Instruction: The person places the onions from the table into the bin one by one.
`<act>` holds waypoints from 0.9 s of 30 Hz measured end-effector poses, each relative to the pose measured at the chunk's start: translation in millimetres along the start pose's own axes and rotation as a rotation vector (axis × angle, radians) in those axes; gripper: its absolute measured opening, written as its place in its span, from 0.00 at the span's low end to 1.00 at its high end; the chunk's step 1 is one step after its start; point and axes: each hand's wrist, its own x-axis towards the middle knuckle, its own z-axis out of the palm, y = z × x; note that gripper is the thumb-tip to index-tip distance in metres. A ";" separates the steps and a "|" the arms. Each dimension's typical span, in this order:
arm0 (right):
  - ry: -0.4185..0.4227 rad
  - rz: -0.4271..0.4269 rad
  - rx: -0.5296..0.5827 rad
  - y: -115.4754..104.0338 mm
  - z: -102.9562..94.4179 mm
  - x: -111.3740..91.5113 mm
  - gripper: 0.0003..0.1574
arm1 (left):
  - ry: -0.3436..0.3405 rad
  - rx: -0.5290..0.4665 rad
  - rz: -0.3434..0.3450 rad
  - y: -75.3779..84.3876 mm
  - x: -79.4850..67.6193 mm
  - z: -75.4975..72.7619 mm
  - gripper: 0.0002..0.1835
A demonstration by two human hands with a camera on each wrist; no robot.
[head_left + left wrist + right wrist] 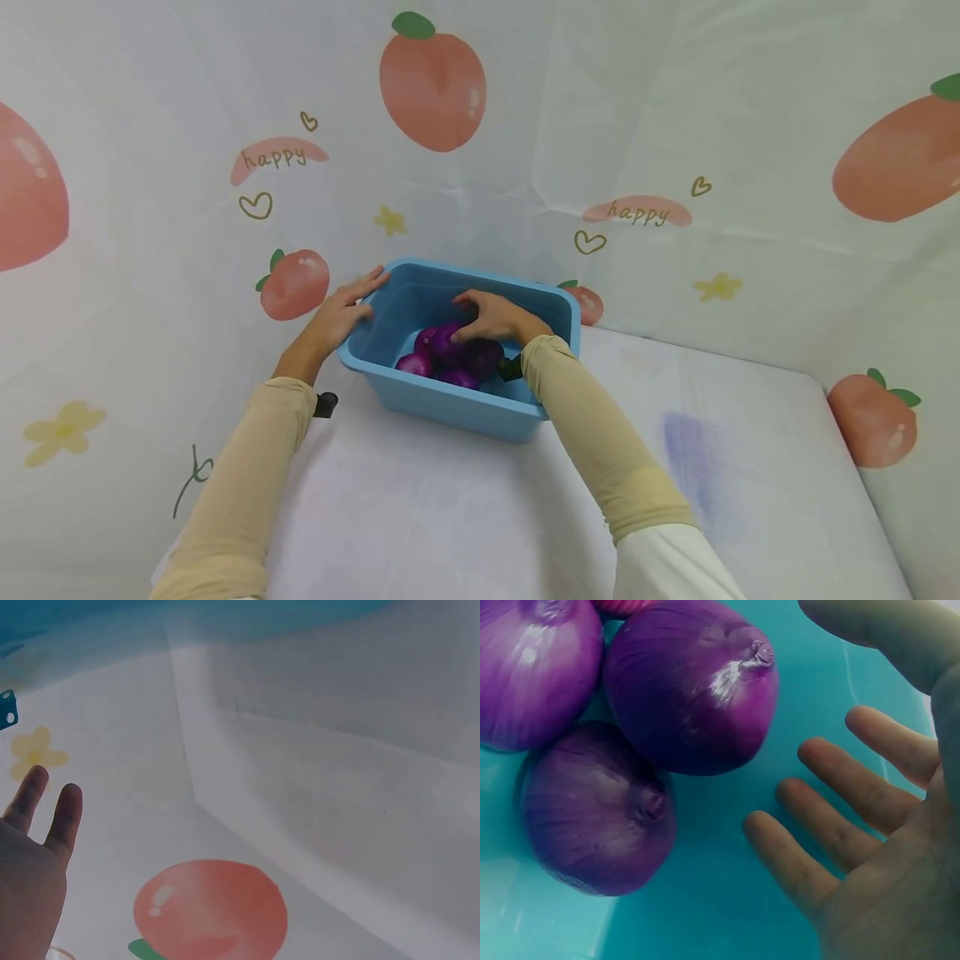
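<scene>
A light blue plastic tub (450, 408) holds several purple onions (416, 363). My right hand (495, 317) reaches down into it above the onions, thumb and fingers spread apart. In the right wrist view, an onion (694, 686) lies beside the right hand (900, 855), with a gap between it and the fingertips; nothing is in the palm. At the tub's left end, my left hand (337, 312) lies against the rim with its fingers extended. The left wrist view shows only part of the left hand (30, 877), two digits pointing up.
The tub stands on a white covered table (435, 500), close to a white backdrop (495, 200) printed with fruit, flowers and hearts. A bluish-purple stain (690, 458) marks the cloth to the right. Black wrist devices (326, 405) sit at both wrists.
</scene>
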 end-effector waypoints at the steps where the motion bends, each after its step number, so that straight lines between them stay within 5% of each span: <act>1: 0.001 -0.002 -0.003 -0.6 -0.7 0.2 0.48 | -0.001 0.013 0.006 0.6 0.6 -0.2 0.36; 8: -0.014 -0.043 -0.014 -10.1 -11.9 0.0 0.42 | -0.012 0.124 0.078 2.5 6.0 -6.7 0.35; 20: -0.005 -0.109 -0.055 -26.4 -37.3 -32.1 0.34 | -0.048 0.470 0.074 24.2 1.3 -20.9 0.37; 27: 0.108 -0.135 -0.109 -27.1 -64.3 -65.5 0.36 | -0.071 0.406 0.013 51.3 -4.7 -37.2 0.38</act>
